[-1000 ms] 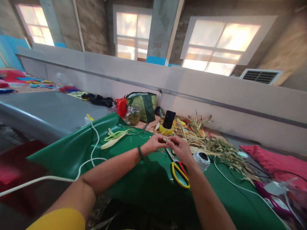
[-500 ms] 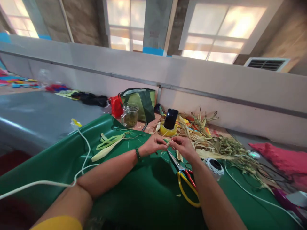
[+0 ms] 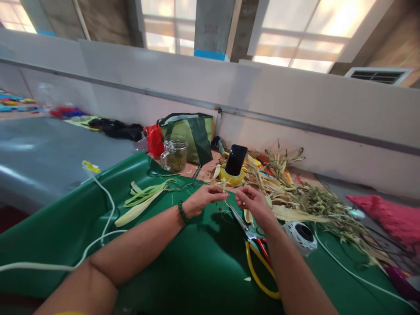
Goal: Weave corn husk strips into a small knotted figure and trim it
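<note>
My left hand (image 3: 202, 199), with a green bead bracelet (image 3: 183, 212) at its wrist, pinches a small piece of pale dried husk (image 3: 223, 183) between thumb and fingers. A short gap to the right of it is my right hand (image 3: 254, 202), its fingertips pressed together; whatever they hold is too fine to make out. Scissors (image 3: 249, 236) with red and yellow handles lie below my hands, partly behind the right forearm. Thin thread (image 3: 225, 214) hangs or lies near the blades. To the right of that forearm stands a spool of white thread (image 3: 300, 236).
Green sheeting (image 3: 197, 271) covers the work surface. Fresh husk leaves (image 3: 142, 201) lie at left, dried husks (image 3: 278, 197) at right. Behind are a glass mug (image 3: 177, 155), a green bag (image 3: 197, 135) and a phone (image 3: 236, 159) on yellow tape (image 3: 232, 177). White cables (image 3: 108, 210) cross the sides.
My hands have moved apart; before, both met at the small husk piece. It now stays with my left hand, and my right hand has drawn away. The view has shifted slightly.
</note>
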Motion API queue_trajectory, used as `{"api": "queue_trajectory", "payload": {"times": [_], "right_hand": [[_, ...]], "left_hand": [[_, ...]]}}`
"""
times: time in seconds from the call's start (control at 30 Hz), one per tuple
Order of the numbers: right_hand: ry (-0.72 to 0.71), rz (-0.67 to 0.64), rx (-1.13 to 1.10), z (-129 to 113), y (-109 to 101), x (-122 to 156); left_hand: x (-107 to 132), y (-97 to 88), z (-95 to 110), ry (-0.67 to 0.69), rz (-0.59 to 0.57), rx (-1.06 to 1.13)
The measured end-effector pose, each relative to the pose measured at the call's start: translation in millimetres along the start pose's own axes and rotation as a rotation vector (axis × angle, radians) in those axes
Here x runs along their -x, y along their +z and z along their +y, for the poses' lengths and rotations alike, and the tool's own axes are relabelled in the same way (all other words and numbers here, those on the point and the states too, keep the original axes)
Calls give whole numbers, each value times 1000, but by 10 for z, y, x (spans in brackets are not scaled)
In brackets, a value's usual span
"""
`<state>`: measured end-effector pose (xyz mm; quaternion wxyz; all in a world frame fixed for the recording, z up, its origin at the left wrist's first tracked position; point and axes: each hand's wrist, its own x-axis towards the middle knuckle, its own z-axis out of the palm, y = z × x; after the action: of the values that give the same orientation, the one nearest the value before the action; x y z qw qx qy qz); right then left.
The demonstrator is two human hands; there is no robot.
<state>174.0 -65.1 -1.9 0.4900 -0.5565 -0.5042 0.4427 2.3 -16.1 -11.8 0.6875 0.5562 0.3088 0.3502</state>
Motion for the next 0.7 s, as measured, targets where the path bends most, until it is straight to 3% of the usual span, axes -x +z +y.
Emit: {"api": "queue_trajectory", "payload": {"times": [0.13,0.47,0.7], "right_hand": [[99,-171,-31,4,111,33],[90,-132,-98,7,30,38],[140,-89,-228,5,109,62]], "left_hand": [[-31,-3,-24,43,7,63],[-49,-110,-11,102,-121,-49],[-48,-126,-23,145,-87,-23]]}}
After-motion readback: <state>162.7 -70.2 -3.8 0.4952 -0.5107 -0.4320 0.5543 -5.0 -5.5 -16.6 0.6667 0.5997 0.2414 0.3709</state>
